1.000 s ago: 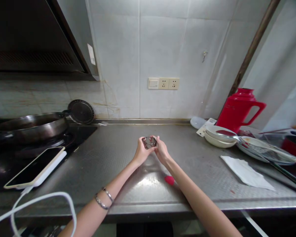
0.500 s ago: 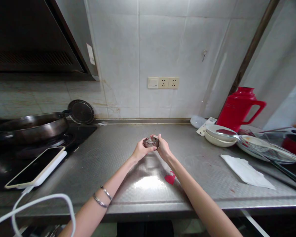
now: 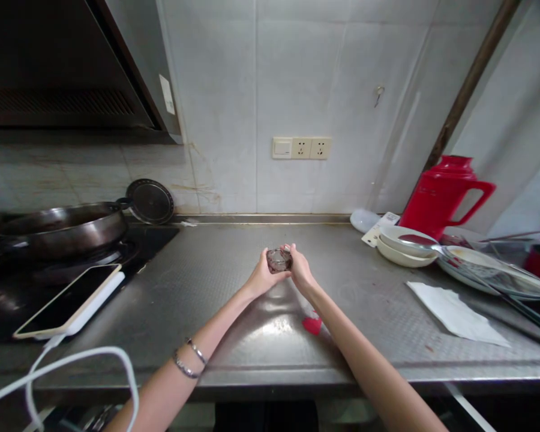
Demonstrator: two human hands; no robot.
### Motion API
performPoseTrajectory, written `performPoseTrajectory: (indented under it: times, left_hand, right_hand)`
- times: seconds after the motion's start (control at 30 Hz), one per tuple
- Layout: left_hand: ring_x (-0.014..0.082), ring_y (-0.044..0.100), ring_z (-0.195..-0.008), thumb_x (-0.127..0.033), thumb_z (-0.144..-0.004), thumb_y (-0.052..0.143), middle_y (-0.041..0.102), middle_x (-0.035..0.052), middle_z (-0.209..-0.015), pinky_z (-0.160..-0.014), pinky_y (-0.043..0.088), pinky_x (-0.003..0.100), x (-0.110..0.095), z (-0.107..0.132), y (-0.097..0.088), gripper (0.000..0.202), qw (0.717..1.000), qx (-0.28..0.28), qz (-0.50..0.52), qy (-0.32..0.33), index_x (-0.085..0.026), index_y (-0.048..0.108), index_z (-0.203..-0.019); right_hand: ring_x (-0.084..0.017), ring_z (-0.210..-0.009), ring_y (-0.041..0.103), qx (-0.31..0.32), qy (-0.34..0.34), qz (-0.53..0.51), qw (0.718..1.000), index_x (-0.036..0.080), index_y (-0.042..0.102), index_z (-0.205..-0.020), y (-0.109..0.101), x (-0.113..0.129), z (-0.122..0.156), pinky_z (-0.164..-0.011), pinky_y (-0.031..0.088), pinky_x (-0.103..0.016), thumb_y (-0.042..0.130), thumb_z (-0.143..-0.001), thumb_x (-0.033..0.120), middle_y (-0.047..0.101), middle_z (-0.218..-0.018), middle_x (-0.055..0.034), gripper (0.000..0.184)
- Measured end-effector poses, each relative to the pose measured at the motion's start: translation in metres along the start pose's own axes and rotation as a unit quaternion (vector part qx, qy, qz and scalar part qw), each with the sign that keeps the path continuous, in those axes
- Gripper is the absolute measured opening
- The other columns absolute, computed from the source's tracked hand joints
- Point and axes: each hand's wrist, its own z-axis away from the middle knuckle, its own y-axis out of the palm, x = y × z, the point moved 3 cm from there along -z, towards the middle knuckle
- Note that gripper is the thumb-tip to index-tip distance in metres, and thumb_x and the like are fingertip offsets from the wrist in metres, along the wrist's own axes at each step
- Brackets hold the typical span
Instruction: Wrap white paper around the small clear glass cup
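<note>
A small round object (image 3: 279, 260), glassy grey with a dark reddish-brown edge, is held just above the metal counter; its exact kind is not clear. My left hand (image 3: 264, 275) grips it from the left, thumb along the near side. From the right, my right hand (image 3: 300, 268) closes on it with fingers at the far rim. Under my right forearm lies a red piece (image 3: 312, 325) with a clear part beside it, partly hidden by the arm.
To the left, a pan (image 3: 69, 227) sits on the black stove, with a phone (image 3: 67, 300) and white cable (image 3: 94, 355) in front. At right are stacked white bowls (image 3: 407, 255), a red thermos (image 3: 443, 198), a white napkin (image 3: 456, 315) and dishes with utensils (image 3: 495, 270).
The round object has turned in my hands, so more of its glassy round face shows. Both hands remain on it. The whole view has shifted slightly.
</note>
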Motion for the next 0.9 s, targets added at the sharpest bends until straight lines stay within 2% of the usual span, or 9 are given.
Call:
performPoseTrajectory:
  times: [0.1, 0.23, 0.33, 0.53, 0.63, 0.7, 0.83, 0.9]
  left_hand:
    - [0.0246, 0.057, -0.111, -0.029, -0.061, 0.08, 0.058, 0.0152, -0.122, -0.1, 0.04, 0.044, -0.006, 0.0, 0.003, 0.086, 0.998, 0.053, 0.042, -0.005, -0.014, 0.033, -0.132]
    - [0.0244, 0.061, -0.102, -0.029, -0.056, 0.083, 0.064, 0.0124, -0.11, -0.096, 0.044, 0.041, -0.014, -0.001, 0.001, 0.062, 0.998, 0.047, 0.04, 0.003, -0.012, 0.053, -0.108]
    - [0.0235, 0.062, -0.096, -0.032, -0.053, 0.084, 0.065, 0.0114, -0.103, -0.092, 0.045, 0.04, -0.013, -0.002, 0.0, 0.062, 0.998, 0.049, 0.043, -0.004, -0.012, 0.054, -0.103]
    - [0.0252, 0.057, -0.107, -0.032, -0.053, 0.084, 0.058, 0.0122, -0.114, -0.097, 0.041, 0.043, -0.012, 0.002, -0.007, 0.078, 0.994, -0.078, -0.067, 0.029, -0.017, 0.043, -0.116]
    - [0.0269, 0.055, -0.111, -0.032, -0.054, 0.083, 0.055, 0.0139, -0.119, -0.099, 0.04, 0.046, -0.013, 0.003, -0.006, 0.082, 0.989, -0.094, -0.108, 0.032, -0.017, 0.036, -0.12]
    - [0.0271, 0.054, -0.114, -0.031, -0.057, 0.082, 0.054, 0.0152, -0.123, -0.101, 0.038, 0.046, -0.013, 0.003, -0.004, 0.083, 0.993, -0.061, -0.096, 0.032, -0.017, 0.033, -0.124]
    - [0.0247, 0.056, -0.113, -0.031, -0.069, 0.074, 0.055, 0.0141, -0.125, -0.101, 0.04, 0.044, -0.016, 0.003, 0.003, 0.07, 0.997, 0.073, -0.013, 0.021, -0.018, 0.037, -0.127]
    - [0.0255, 0.058, -0.109, -0.031, -0.069, 0.074, 0.056, 0.0138, -0.124, -0.096, 0.045, 0.045, -0.018, 0.002, 0.002, 0.068, 0.996, 0.084, 0.007, -0.001, -0.018, 0.04, -0.127]
  right_hand:
    - [-0.021, -0.08, 0.065, -0.009, 0.039, -0.024, 0.999, 0.016, 0.069, -0.082, -0.005, 0.007, -0.004, -0.068, 0.049, -0.028, 0.056, -0.077, 0.055, 0.073, -0.086, -0.006, 0.041]
    - [-0.02, -0.076, 0.066, 0.01, 0.085, -0.049, 0.995, 0.016, 0.069, -0.076, -0.004, 0.014, -0.003, -0.067, 0.049, -0.028, 0.057, -0.08, 0.048, 0.073, -0.078, -0.0063, 0.035]
    - [-0.02, -0.076, 0.065, 0.037, 0.085, -0.049, 0.994, 0.016, 0.069, -0.077, -0.001, 0.014, 0.001, -0.068, 0.048, -0.028, 0.056, -0.08, 0.049, 0.072, -0.077, -0.0052, 0.035]
    - [-0.019, -0.082, 0.062, 0.042, 0.006, 0.016, 0.999, 0.019, 0.067, -0.078, 0.007, 0.006, 0.006, -0.071, 0.045, -0.026, 0.053, -0.078, 0.055, 0.07, -0.077, -0.0018, 0.038]
    - [-0.019, -0.084, 0.06, 0.035, -0.014, 0.029, 0.999, 0.019, 0.067, -0.079, 0.009, 0.002, 0.007, -0.073, 0.045, -0.026, 0.053, -0.078, 0.055, 0.07, -0.079, -0.0012, 0.038]
    - [-0.019, -0.084, 0.06, 0.019, -0.012, 0.005, 1.0, 0.02, 0.067, -0.079, 0.007, 0.001, 0.004, -0.073, 0.046, -0.026, 0.054, -0.077, 0.053, 0.07, -0.08, -0.0012, 0.036]
    - [-0.019, -0.082, 0.061, -0.018, 0.028, -0.056, 0.998, 0.019, 0.065, -0.073, -0.002, 0.005, -0.005, -0.072, 0.047, -0.026, 0.059, -0.076, 0.049, 0.07, -0.079, -0.0026, 0.031]
    - [-0.019, -0.082, 0.063, -0.02, 0.042, -0.067, 0.997, 0.019, 0.065, -0.073, -0.003, 0.009, -0.007, -0.071, 0.048, -0.028, 0.057, -0.078, 0.048, 0.07, -0.078, -0.0041, 0.031]
